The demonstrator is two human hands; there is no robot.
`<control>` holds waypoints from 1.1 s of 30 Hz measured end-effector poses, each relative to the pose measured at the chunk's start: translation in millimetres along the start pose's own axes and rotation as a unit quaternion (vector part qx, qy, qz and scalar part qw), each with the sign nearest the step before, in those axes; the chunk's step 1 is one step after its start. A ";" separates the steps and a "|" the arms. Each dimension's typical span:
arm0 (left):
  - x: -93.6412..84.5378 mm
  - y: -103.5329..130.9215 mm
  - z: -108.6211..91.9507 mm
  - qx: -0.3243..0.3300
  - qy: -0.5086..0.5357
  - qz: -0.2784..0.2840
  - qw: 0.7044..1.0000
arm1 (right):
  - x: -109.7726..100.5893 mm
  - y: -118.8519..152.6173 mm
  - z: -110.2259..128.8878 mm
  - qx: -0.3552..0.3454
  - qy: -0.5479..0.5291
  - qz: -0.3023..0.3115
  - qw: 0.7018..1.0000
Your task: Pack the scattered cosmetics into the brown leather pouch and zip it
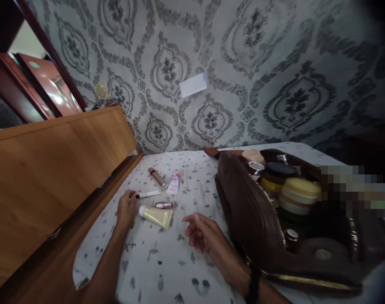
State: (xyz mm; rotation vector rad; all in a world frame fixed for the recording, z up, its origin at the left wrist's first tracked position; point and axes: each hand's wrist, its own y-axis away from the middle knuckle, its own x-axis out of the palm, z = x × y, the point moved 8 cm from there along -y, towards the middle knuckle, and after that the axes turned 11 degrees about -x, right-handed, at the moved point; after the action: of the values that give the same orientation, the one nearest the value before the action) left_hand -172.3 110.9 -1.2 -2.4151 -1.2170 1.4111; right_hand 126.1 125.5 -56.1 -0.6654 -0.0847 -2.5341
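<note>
My left hand (126,208) rests on the patterned sheet (160,266), its fingers bent beside the dark end of a slim white tube (149,194); whether they grip it is unclear. My right hand (205,236) is held over the sheet with curled fingers and a visible gap to the items, nothing seen in it. Between the hands lie a cream-yellow tube (156,216) with a white cap and a small pink tube (164,205). Behind them are a gold-brown cylinder (158,178) and a pink-and-white tube (173,182).
An open brown bag (249,202) stands at the right, holding a yellow-lidded jar (300,191), a dark-lidded jar (278,171) and several other containers. A wooden board (62,160) borders the left side. The patterned wall (211,120) rises behind.
</note>
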 end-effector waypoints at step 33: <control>-20.9 34.0 -22.2 -0.167 0.182 0.029 0.969 | 2.1 0.4 -7.4 0.002 0.005 0.016 1.000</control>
State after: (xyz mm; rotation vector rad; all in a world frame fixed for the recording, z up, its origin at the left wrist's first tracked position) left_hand -140.6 80.3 10.9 -2.7812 -1.3823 0.7640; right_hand 121.5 122.8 -61.6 -0.6483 -0.0738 -2.5054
